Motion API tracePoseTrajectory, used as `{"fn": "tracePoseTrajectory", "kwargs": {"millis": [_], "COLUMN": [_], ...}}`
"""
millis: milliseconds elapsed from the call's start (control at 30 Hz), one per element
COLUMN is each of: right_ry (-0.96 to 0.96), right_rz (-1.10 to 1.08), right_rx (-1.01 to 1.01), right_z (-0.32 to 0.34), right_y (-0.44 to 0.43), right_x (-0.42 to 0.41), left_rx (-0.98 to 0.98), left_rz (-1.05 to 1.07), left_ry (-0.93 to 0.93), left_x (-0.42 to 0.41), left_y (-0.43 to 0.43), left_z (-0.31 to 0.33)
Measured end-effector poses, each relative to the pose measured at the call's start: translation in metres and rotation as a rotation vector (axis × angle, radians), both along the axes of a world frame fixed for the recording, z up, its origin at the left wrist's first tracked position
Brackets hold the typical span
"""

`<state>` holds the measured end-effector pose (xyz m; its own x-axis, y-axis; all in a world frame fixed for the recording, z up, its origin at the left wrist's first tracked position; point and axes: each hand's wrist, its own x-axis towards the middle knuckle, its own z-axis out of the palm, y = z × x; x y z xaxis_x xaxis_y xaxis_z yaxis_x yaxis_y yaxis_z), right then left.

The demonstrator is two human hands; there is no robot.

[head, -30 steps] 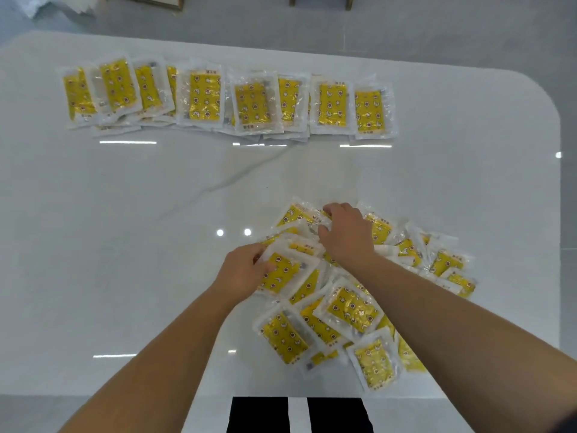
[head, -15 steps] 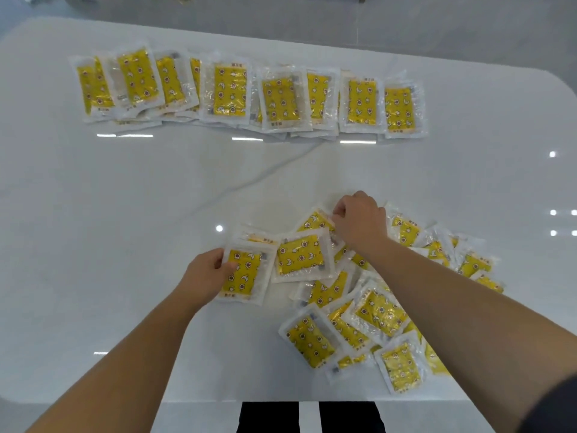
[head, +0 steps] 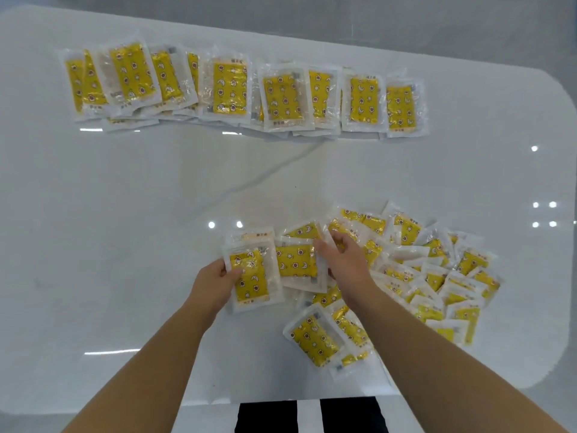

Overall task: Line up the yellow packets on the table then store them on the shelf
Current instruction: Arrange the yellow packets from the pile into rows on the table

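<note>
A person stands at a glossy white counter point(head: 125, 229) with rounded corners, bare forearms reaching out over it. The left hand point(head: 215, 282) grips a yellow packet point(head: 254, 276) by its left edge, thumb on top, the packet upright. Just to the right, the right hand point(head: 343, 260) has its fingers curled round the right edge of a second packet point(head: 295, 260), which lies sideways and overlaps the first. To the right of that hand and below it, a loose heap point(head: 437, 276) of the same clear-edged yellow packets lies at all angles. Well beyond both hands, near the far edge, a row point(head: 243, 89) of packets stands lined up, overlapping side by side. A thin grey vein point(head: 265, 179) crosses the counter between hands and row, and ceiling lights show as bright spots point(head: 211, 225) just beyond the left hand. Grey floor point(head: 437, 20) shows past the far edge.
</note>
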<state>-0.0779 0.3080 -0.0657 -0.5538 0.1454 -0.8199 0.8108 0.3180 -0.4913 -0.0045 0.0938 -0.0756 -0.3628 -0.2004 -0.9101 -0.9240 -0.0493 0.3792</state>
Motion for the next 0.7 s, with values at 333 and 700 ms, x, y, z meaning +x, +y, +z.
{"fn": "tracePoseTrajectory", "kwargs": {"millis": [333,700], "right_ry": [-0.104,0.074], "right_rz": [-0.681,-0.519], "right_rx": [-0.699,-0.195], "right_z": [-0.016,-0.017], "right_y": [-0.019,-0.050], "right_x": [0.026,0.012], "left_rx": [0.042,0.009], "left_rz": [0.297,0.206], "left_ry": [-0.058,-0.094], "left_x": [0.001,-0.010], "left_y": [0.018,0.016], "left_z": [-0.015,-0.012]}}
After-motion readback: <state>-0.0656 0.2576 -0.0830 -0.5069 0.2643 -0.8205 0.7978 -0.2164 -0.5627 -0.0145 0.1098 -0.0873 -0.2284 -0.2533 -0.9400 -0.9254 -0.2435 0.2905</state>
